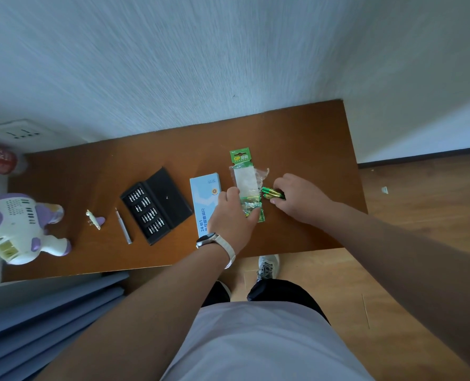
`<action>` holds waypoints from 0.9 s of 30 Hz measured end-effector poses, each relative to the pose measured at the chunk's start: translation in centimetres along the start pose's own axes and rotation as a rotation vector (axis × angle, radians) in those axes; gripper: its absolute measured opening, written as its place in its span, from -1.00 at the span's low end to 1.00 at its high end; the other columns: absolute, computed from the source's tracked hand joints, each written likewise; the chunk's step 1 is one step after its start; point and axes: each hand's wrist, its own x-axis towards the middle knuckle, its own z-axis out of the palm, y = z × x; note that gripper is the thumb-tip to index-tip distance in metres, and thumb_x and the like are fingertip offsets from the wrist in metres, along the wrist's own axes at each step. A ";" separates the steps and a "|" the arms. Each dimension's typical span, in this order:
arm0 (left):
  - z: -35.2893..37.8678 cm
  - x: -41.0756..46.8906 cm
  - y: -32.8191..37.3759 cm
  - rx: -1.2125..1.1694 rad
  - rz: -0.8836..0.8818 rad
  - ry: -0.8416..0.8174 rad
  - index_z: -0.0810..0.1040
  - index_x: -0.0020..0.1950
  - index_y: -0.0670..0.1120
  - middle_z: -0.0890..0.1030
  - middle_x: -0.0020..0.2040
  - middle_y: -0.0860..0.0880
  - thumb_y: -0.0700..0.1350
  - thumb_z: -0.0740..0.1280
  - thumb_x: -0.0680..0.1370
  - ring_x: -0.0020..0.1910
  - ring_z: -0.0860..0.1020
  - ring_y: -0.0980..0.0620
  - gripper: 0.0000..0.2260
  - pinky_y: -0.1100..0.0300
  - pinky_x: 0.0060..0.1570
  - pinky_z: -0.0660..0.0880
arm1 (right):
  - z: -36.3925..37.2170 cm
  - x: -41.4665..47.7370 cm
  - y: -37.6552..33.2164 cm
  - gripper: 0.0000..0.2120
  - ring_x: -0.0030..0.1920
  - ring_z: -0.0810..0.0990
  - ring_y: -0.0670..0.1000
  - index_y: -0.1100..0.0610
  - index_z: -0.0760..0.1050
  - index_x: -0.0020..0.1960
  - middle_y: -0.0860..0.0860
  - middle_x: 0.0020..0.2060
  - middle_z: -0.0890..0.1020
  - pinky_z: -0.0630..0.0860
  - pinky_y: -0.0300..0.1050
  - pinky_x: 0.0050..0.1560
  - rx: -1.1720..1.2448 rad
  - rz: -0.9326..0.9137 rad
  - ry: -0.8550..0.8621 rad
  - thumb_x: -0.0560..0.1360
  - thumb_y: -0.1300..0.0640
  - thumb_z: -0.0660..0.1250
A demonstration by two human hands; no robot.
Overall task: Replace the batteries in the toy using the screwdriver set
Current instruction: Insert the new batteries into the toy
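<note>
A green battery pack (244,177) with torn clear plastic lies on the brown table (310,138). My left hand (232,218) presses down on the pack's lower end. My right hand (297,196) grips green batteries (269,193) just right of the pack. The white and purple toy (22,229) lies on its front at the table's left end, its battery compartment open. The toy's small cover (95,220) lies beside it. A slim grey screwdriver (124,226) rests next to the open black bit case (157,206).
A light blue box (203,199) lies between the bit case and my left hand. A red can (0,159) stands at the far left by a wall socket (22,133). The wall runs along the table's far edge. Wooden floor shows to the right.
</note>
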 end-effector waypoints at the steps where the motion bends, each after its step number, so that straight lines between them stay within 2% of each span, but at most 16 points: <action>1: 0.0 -0.1 -0.1 -0.006 0.005 0.005 0.37 0.29 -0.02 0.51 0.16 -0.01 0.17 0.39 0.56 0.02 0.57 -0.01 -0.57 0.03 -0.10 0.64 | 0.0 -0.1 0.0 -0.78 -0.14 0.42 0.01 0.11 0.48 0.12 -0.03 -0.11 0.40 0.29 -0.11 -0.21 -0.017 -0.005 0.009 0.59 -0.02 0.28; 6: -0.1 -0.5 -0.5 -0.060 0.043 0.014 0.38 0.32 -0.03 0.51 0.20 -0.01 0.13 0.40 0.56 0.07 0.56 0.00 -0.57 0.01 -0.07 0.65 | 0.2 -0.9 0.0 -0.79 -0.10 0.47 0.07 0.15 0.48 0.08 -0.01 -0.10 0.39 0.32 -0.10 -0.17 -0.051 0.014 0.021 0.62 0.01 0.25; 10: -0.5 -1.0 -0.6 -0.167 0.093 0.012 0.39 0.37 -0.04 0.49 0.24 -0.03 0.04 0.40 0.58 0.07 0.56 0.00 -0.58 0.09 -0.09 0.63 | -0.1 -2.3 -0.2 -0.77 -0.11 0.44 0.02 0.19 0.51 0.09 0.02 -0.11 0.45 0.33 -0.08 -0.15 0.078 0.028 0.072 0.61 0.02 0.26; 14: -1.3 -1.8 -0.2 -0.372 0.152 -0.021 0.48 0.35 -0.01 0.52 0.12 0.04 0.00 0.37 0.60 -0.15 0.52 0.13 -0.67 0.26 -0.16 0.53 | -0.7 -4.3 -1.9 -0.84 -0.24 0.43 -0.08 0.06 0.51 -0.03 -0.07 -0.21 0.47 0.29 -0.19 -0.30 0.199 0.014 0.151 0.59 -0.02 0.29; 16: -2.0 -2.3 0.1 -0.484 0.158 -0.043 0.51 0.32 0.00 0.55 0.03 0.08 0.01 0.36 0.62 -0.20 0.52 0.17 -0.71 0.33 -0.20 0.48 | -1.0 -5.2 -3.0 -0.88 -0.25 0.43 -0.11 -0.01 0.49 -0.06 -0.12 -0.23 0.46 0.29 -0.23 -0.32 0.243 0.007 0.192 0.59 -0.04 0.30; 20: -4.0 -3.2 0.5 -0.655 0.206 -0.058 0.55 0.24 0.07 0.59 -0.08 0.16 -0.02 0.36 0.62 -0.20 0.55 0.30 -0.80 0.44 -0.31 0.46 | -1.7 -6.5 -5.4 -0.90 -0.22 0.46 -0.11 -0.05 0.49 -0.04 -0.14 -0.21 0.50 0.37 -0.23 -0.28 0.309 -0.008 0.209 0.59 -0.06 0.29; 24: -6.4 -4.0 -0.1 -0.729 0.278 -0.023 0.53 0.19 0.12 0.59 -0.11 0.18 -0.07 0.37 0.61 -0.17 0.55 0.30 -0.82 0.44 -0.23 0.49 | -2.2 -7.0 -8.1 -0.89 -0.24 0.49 -0.10 0.02 0.53 0.00 -0.09 -0.21 0.55 0.46 -0.16 -0.27 0.346 -0.032 0.224 0.59 -0.01 0.30; 27: -8.1 -4.4 -1.5 -0.766 0.287 0.003 0.56 0.17 0.10 0.62 -0.07 0.12 -0.08 0.38 0.61 -0.16 0.55 0.25 -0.84 0.40 -0.21 0.51 | -2.3 -6.9 -10.8 -0.96 -0.27 0.52 -0.12 -0.05 0.50 0.00 -0.12 -0.24 0.58 0.44 -0.29 -0.33 0.365 -0.053 0.206 0.59 0.01 0.31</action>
